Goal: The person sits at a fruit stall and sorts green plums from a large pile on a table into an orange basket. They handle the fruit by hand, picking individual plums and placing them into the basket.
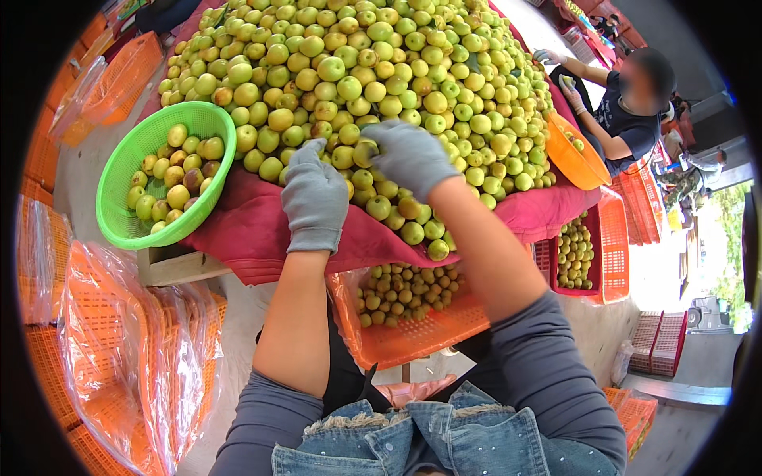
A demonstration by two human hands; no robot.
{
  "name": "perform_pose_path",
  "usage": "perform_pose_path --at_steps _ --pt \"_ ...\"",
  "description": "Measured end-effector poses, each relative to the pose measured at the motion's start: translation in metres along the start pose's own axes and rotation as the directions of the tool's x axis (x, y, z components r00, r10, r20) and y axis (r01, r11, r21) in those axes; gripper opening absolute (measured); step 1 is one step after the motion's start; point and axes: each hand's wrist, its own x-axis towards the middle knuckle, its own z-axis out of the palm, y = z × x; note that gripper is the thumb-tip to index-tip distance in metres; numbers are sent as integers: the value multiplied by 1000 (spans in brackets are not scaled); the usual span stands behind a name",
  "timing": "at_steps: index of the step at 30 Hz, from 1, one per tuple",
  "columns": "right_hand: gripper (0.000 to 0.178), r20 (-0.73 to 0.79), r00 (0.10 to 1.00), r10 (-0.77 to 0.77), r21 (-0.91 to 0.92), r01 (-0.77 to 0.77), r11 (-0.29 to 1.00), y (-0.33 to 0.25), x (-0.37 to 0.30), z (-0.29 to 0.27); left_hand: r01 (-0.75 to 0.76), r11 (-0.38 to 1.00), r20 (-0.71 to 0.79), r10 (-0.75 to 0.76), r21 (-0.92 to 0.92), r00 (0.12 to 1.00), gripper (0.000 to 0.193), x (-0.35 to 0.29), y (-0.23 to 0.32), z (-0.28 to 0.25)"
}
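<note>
A big heap of round yellow-green fruit [349, 67], which look like jujubes, some with brown patches, covers the table before me. My right hand [413, 157], in a grey glove, is closed over the heap's near side and pinches one fruit [365, 152] at its fingertips. To its left, my left hand [313, 202], gloved the same way, has its fingers curled at the heap's near edge; whatever they may hold is hidden. A pink-red cloth [254, 230] hangs over the table edge beneath both hands.
A green basket [111, 190] of browner fruit stands at the left. Below the table edge sits an orange crate [444, 321] part-filled with fruit. Plastic-wrapped orange crates [103, 333] stack at left. At right, a gloved person [635, 111] is beside an orange basket [575, 163] and a red crate [611, 246].
</note>
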Motion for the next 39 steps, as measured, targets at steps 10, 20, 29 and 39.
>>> perform_pose_path --at_steps 10,20,29,39 --pt "45 98 981 166 -89 -158 983 20 -78 22 -349 878 611 85 327 787 32 -23 35 0" --pt "32 -273 802 531 260 -470 843 124 -191 -4 -127 957 403 12 260 915 29 -9 22 -3" --pt "62 -27 916 401 101 -396 913 92 -182 52 -402 821 561 123 406 819 58 -40 37 39" --pt "65 416 863 286 255 -412 875 96 -174 7 -195 956 815 -71 221 574 69 -55 89 73"
